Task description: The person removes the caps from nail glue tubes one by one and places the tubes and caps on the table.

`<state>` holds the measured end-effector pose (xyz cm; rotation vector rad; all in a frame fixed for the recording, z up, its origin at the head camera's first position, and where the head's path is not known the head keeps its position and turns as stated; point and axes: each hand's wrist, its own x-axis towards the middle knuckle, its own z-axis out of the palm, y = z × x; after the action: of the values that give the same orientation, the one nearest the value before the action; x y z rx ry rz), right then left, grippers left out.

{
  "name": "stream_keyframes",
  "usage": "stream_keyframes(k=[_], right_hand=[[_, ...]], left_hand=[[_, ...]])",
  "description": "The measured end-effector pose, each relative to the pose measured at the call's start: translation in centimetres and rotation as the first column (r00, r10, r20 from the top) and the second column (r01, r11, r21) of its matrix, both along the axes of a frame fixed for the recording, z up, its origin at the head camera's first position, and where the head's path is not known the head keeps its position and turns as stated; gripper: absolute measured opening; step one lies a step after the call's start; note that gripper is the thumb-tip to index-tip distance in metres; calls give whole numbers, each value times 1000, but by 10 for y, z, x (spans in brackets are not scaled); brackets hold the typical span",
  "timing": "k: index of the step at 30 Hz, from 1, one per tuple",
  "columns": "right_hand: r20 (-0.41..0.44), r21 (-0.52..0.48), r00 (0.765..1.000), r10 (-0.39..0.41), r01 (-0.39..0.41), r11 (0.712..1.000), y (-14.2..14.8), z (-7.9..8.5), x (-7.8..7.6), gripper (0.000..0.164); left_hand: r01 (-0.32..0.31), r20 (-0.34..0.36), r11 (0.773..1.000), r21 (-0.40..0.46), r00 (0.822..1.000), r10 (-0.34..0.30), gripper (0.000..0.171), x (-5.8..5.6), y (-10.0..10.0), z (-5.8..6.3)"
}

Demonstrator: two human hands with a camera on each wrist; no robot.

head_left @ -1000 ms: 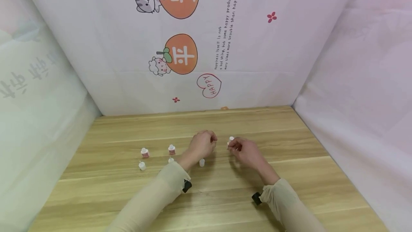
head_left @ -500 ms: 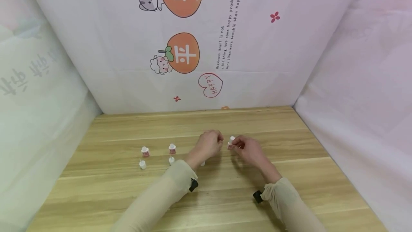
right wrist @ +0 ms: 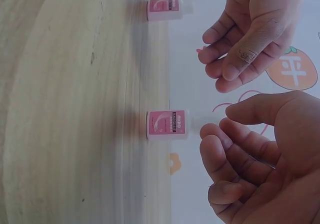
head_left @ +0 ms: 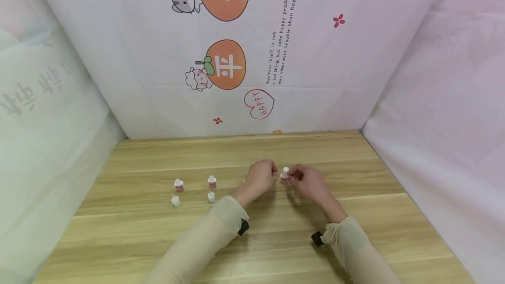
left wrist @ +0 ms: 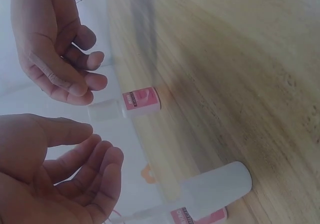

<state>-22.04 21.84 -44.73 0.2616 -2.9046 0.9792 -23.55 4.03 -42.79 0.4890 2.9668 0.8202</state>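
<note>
A small nail glue bottle [right wrist: 167,124] with a pink label stands upright on the table, its white cap [head_left: 285,170] on top. My right hand [head_left: 309,183] is right beside that cap, thumb and fingers loosely bent and holding nothing. To the bottle's left is my left hand [head_left: 260,178], fingers relaxed and bent with nothing in them. In the left wrist view the capped bottle [left wrist: 142,101] shows beyond both hands. Behind the left hand, another bottle is mostly hidden in the head view; the right wrist view shows a pink-labelled bottle [right wrist: 164,8] there.
Two more bottles, one far left [head_left: 179,185] and one nearer [head_left: 212,181], stand uncapped-looking on the wooden table [head_left: 138,231]. In front of them lie white caps, one left [head_left: 175,200] and one right [head_left: 211,197]. Printed white cloth [head_left: 307,78] walls the back and sides.
The right fingers have drawn slightly right, away from the capped bottle, which now shows fully. The left hand has moved right toward it, and its forearm now covers a cap seen earlier.
</note>
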Motion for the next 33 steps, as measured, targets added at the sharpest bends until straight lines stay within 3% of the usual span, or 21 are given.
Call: stream_keyframes(k=[16,23,28,33], right_hand=[[5,-37,999,-31,31,999,6,0,-4,11],[-21,-26,999,-34,33,999,7,-1,-5,13],[-17,-32,999,-38,38,999,7,-3,-7,16],[-7,-40,999,-47,46,998,6,-4,-9,18]], left_hand=[[-32,36,999,18,999,32,17,-2,12,-6],[-37,8,999,12,999,36,15,-3,16,-7],[-31,29,999,25,999,30,16,-2,18,-9],[-20,-7,1000,7,1000,20,16,-3,20,-13]])
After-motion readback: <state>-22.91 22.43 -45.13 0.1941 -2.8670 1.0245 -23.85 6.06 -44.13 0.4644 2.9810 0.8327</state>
